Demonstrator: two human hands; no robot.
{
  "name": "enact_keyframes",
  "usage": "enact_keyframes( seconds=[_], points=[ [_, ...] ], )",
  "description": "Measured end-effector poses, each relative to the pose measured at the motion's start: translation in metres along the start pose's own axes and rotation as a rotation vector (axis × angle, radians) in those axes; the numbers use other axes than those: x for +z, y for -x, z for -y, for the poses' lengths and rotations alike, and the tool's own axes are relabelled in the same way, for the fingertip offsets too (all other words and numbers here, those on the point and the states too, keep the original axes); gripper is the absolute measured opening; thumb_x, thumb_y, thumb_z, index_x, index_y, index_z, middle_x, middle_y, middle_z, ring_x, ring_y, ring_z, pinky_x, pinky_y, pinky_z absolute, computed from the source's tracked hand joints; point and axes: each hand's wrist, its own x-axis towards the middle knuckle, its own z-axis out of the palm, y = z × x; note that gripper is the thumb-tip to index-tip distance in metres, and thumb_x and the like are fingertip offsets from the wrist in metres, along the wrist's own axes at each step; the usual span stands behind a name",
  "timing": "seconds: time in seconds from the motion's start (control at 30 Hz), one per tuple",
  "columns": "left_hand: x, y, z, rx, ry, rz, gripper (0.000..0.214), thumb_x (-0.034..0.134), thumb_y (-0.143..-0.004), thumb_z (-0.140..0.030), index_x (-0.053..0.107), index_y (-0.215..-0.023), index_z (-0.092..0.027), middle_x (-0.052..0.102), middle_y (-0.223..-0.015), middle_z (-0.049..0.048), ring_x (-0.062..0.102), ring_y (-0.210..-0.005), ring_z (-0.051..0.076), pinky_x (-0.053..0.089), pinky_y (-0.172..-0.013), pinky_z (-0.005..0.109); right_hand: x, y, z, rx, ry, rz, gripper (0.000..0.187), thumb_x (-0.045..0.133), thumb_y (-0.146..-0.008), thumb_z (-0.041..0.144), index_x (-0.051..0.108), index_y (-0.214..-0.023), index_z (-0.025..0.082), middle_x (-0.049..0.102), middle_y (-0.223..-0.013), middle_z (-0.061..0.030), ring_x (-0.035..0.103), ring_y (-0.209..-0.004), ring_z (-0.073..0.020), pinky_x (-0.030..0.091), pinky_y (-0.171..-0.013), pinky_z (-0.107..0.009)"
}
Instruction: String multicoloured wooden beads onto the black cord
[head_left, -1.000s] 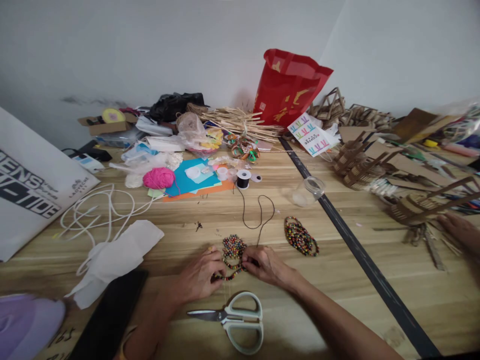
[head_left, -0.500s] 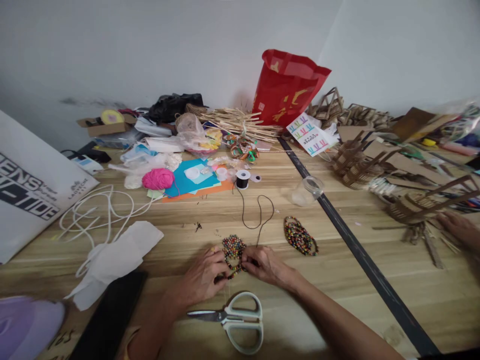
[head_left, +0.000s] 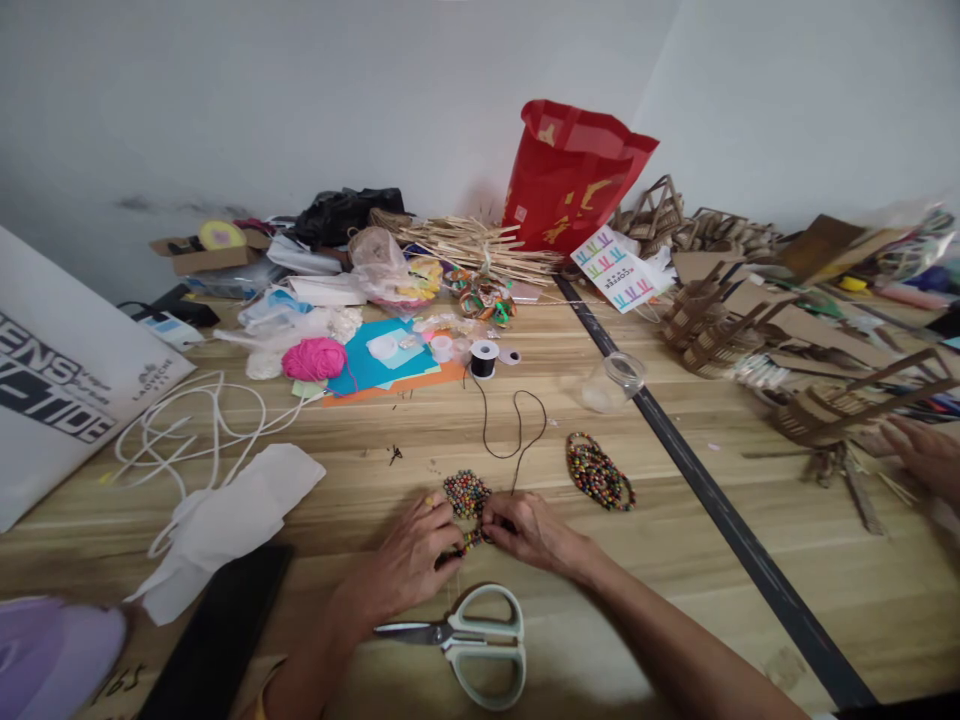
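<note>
Just below a small pile of loose multicoloured beads [head_left: 466,492], a short string of beads [head_left: 471,541] runs between my hands. My left hand [head_left: 416,548] is closed, thumb and fingers pinching the left end of the string. My right hand [head_left: 529,532] pinches the other end, where the black cord [head_left: 519,430] runs up from the fingers. That cord curves back to a black spool [head_left: 484,360]. The exact fingertip contact is partly hidden. Scissors [head_left: 480,632] with white handles lie on the table below my hands. Finished-looking bead strands [head_left: 598,473] lie coiled to the right.
A clear plastic cup [head_left: 615,382] lies on its side near a black strip [head_left: 705,500]. White tissue [head_left: 240,510] and a white cable [head_left: 217,440] are at left. Pink yarn [head_left: 315,358] sits farther back. Another person's hand [head_left: 926,450] is by a woven basket [head_left: 840,410].
My left hand has shifted slightly, and the string's loop below the bead pile looks drawn in. My right hand stays nearly in place. The other person's hand has moved a little.
</note>
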Motion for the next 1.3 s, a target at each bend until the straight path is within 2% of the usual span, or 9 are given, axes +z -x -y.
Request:
enact_keyframes(
  seconds=[0.4,0.83,1.3],
  points=[
    [0.0017,0.0003,0.0003,0.017,-0.009,-0.022,0.008,0.064,-0.078,-0.013,0.062,-0.073,-0.018,0.06,-0.083,0.0044,0.053,-0.095,0.022,0.043,-0.089,0.038,-0.0006,-0.0003,0.0005,0.003,-0.019,0.001,0.007,0.056,-0.079,0.011,0.061,-0.08,0.017,0.059,-0.07,0.0005,0.05,-0.06,-0.0103,0.032,-0.057,-0.018],
    [-0.0001,0.0001,0.0005,0.023,0.004,0.007,0.008,0.061,-0.079,-0.011,0.06,-0.079,-0.019,0.059,-0.087,0.0044,0.051,-0.098,0.023,0.042,-0.091,0.04,-0.0055,-0.0004,0.0042,0.023,-0.036,0.013,0.007,0.056,-0.08,0.012,0.061,-0.08,0.016,0.057,-0.066,0.0021,0.046,-0.056,-0.0088,0.03,-0.054,-0.017],
    [-0.0008,-0.001,-0.0014,0.058,0.0,-0.003,0.01,0.059,-0.079,-0.009,0.061,-0.077,-0.019,0.057,-0.084,0.003,0.052,-0.095,0.021,0.042,-0.09,0.038,-0.0062,-0.0005,0.0054,0.021,-0.015,-0.002,0.008,0.057,-0.079,0.01,0.061,-0.08,0.017,0.058,-0.067,0.0023,0.048,-0.057,-0.0091,0.031,-0.055,-0.018]
  ],
)
